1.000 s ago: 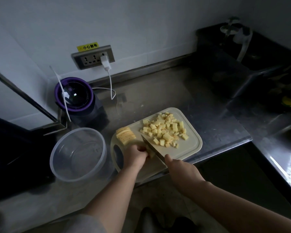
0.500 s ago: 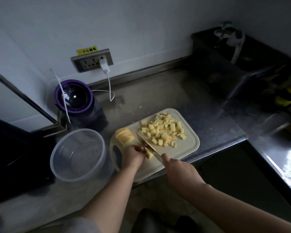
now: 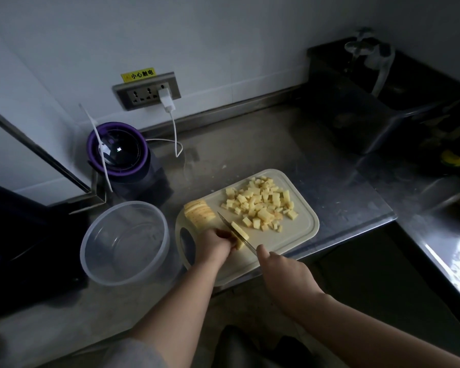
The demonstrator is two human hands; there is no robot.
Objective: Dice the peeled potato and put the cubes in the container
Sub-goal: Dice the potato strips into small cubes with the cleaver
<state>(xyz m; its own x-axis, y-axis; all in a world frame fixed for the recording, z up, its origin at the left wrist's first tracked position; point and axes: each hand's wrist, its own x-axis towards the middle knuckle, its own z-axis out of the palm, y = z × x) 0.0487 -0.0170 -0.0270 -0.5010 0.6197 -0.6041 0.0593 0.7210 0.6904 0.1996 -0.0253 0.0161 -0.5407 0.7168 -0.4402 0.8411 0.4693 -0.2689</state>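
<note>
A pale cutting board [image 3: 300,229] lies on the steel counter. Several potato cubes [image 3: 260,203] are heaped on its far half, and a stack of potato slices [image 3: 198,212] sits at its left edge. My left hand [image 3: 214,244] holds down a few potato strips [image 3: 240,232] near the board's front. My right hand [image 3: 283,272] grips the handle of a knife [image 3: 235,232], whose blade lies across those strips. A clear round plastic container [image 3: 125,243] stands empty to the left of the board.
A purple-rimmed appliance [image 3: 120,150] stands behind the container, its white cable plugged into a wall socket [image 3: 148,91]. A dark sink [image 3: 377,102] lies at the back right. The counter's front edge runs just under the board.
The knife blade has shifted slightly along the strips under my left hand. A cut piece now shows beside the blade. The view has drifted a little.
</note>
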